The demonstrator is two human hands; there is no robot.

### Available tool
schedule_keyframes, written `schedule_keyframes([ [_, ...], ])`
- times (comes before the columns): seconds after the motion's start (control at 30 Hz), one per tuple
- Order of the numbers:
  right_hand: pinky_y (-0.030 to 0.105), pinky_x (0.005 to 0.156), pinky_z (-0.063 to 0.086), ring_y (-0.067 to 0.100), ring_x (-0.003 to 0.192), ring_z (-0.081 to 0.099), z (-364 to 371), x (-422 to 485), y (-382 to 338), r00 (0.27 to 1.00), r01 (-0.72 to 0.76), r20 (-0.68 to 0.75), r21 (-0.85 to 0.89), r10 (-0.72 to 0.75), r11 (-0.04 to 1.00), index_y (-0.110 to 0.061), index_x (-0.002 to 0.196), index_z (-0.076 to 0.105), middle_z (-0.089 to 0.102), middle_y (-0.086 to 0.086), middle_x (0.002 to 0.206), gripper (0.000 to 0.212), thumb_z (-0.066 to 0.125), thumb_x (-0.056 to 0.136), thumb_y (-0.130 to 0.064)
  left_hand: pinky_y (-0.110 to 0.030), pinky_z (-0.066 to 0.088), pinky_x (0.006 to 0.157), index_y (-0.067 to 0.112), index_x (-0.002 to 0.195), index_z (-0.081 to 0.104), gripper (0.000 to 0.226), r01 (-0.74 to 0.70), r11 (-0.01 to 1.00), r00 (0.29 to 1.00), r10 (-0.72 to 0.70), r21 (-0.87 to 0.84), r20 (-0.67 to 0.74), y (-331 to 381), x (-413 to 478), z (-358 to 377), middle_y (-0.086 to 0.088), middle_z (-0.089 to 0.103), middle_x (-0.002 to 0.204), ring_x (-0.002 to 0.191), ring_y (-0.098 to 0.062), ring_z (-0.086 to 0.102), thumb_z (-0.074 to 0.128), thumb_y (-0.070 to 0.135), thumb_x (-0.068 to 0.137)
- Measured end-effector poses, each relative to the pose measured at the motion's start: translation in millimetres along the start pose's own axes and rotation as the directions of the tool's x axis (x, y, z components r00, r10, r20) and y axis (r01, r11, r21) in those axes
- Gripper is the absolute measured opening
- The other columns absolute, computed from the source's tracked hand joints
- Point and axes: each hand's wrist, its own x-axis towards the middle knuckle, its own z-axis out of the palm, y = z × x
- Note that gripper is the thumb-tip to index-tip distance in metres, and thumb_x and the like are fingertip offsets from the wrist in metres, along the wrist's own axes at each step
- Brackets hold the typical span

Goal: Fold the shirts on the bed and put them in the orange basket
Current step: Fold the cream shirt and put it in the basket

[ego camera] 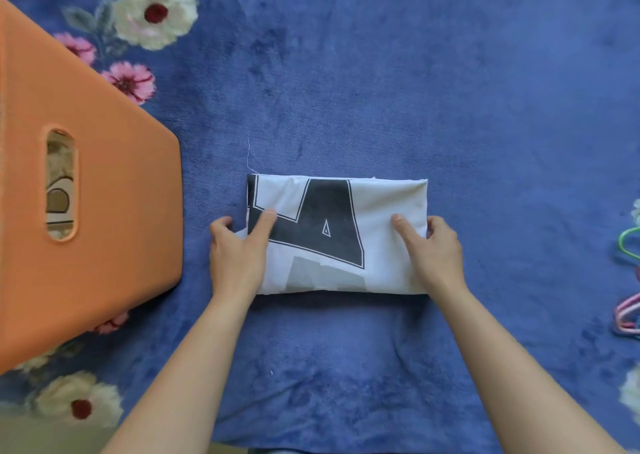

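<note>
White folded shirt (332, 211) lies on the blue bed (415, 73), right of the orange basket (114, 194); my left grip (235, 251) pinches its left end; my right grip (434, 251) pinches its right end.

Both forearms reach forward; left grip (239, 253), right grip (433, 249) pinch shirt (381, 197) ends, thumbs on top.

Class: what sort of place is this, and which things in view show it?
Probably a bedroom: a plush blue floral blanket, a folded shirt lying on it, and clothes hangers at the right edge.
</note>
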Motion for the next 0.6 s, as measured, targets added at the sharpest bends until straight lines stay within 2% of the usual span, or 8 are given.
schedule_keyframes([
  [0.03,0.030,0.060,0.038,0.015,0.070,0.054,-3,0,0,0.997,-0.037,0.070,0.039,0.034,0.999,-0.014,0.080,0.056,0.058,-0.006,0.075,0.024,0.065,0.086,-0.035,-0.031,0.044,0.087,0.008,0.124,0.052,0.071,0.060,0.996,0.995,-0.056,-0.062,0.080,5,0,-2,-0.002,0.060,0.119,0.107,-0.018,0.058,0.072,0.052,0.072],
  [0.07,0.028,0.056,0.038,0.017,0.067,0.055,-7,-2,-3,0.988,-0.086,0.140,0.102,0.071,0.991,-0.013,0.075,0.058,0.060,-0.002,0.074,0.019,0.065,0.085,-0.028,-0.028,0.050,0.074,0.008,0.109,0.062,0.056,0.118,0.983,0.982,-0.095,-0.142,0.164,7,-1,-5,-0.002,0.069,0.104,0.089,-0.015,0.065,0.075,0.046,0.070],
  [0.13,0.025,0.054,0.041,0.020,0.066,0.058,-22,-9,-9,0.953,-0.199,0.266,0.186,0.145,0.962,-0.011,0.075,0.063,0.064,0.003,0.076,0.010,0.063,0.083,-0.017,-0.022,0.051,0.050,0.010,0.083,0.068,0.021,0.258,0.932,0.927,-0.164,-0.254,0.338,16,-16,-17,-0.003,0.072,0.073,0.056,-0.013,0.066,0.076,0.028,0.076],
  [0.17,0.027,0.058,0.045,0.023,0.069,0.061,-32,-15,-12,0.937,-0.224,0.313,0.198,0.155,0.954,-0.009,0.080,0.065,0.068,0.006,0.081,0.007,0.063,0.083,-0.015,-0.021,0.050,0.045,0.009,0.080,0.068,0.014,0.301,0.913,0.900,-0.177,-0.275,0.398,19,-27,-26,-0.003,0.071,0.066,0.050,-0.013,0.065,0.074,0.022,0.078],
  [0.27,0.037,0.072,0.052,0.027,0.086,0.068,-63,-38,-24,0.894,-0.220,0.432,0.194,0.118,0.956,-0.009,0.099,0.069,0.073,0.008,0.100,0.017,0.065,0.086,-0.019,-0.023,0.053,0.052,0.006,0.092,0.070,0.018,0.356,0.878,0.843,-0.154,-0.320,0.515,23,-60,-57,-0.009,0.074,0.078,0.060,-0.018,0.068,0.071,0.019,0.080],
  [0.37,0.038,0.075,0.053,0.025,0.097,0.068,-94,-74,-47,0.829,-0.173,0.557,0.188,0.041,0.967,-0.014,0.110,0.066,0.072,0.005,0.109,0.023,0.061,0.090,-0.024,-0.025,0.056,0.058,0.002,0.108,0.067,0.027,0.399,0.824,0.802,-0.101,-0.403,0.589,31,-102,-101,-0.013,0.073,0.090,0.068,-0.020,0.069,0.063,0.013,0.083],
  [0.47,0.035,0.072,0.054,0.023,0.098,0.068,-115,-109,-82,0.766,-0.114,0.640,0.232,-0.063,0.966,-0.016,0.115,0.065,0.070,0.005,0.112,0.027,0.059,0.090,-0.024,-0.024,0.057,0.059,0.004,0.099,0.069,0.021,0.424,0.758,0.767,-0.010,-0.496,0.641,37,-138,-148,-0.011,0.073,0.086,0.066,-0.018,0.070,0.057,0.008,0.083],
  [0.6,0.030,0.065,0.055,0.024,0.092,0.067,-128,-152,-149,0.673,-0.062,0.724,0.259,-0.151,0.964,-0.015,0.118,0.064,0.070,0.008,0.112,0.031,0.051,0.090,-0.013,-0.026,0.058,0.065,0.007,0.086,0.077,0.025,0.383,0.708,0.767,0.114,-0.593,0.631,43,-167,-213,-0.012,0.074,0.091,0.072,-0.019,0.071,0.058,0.015,0.072],
])
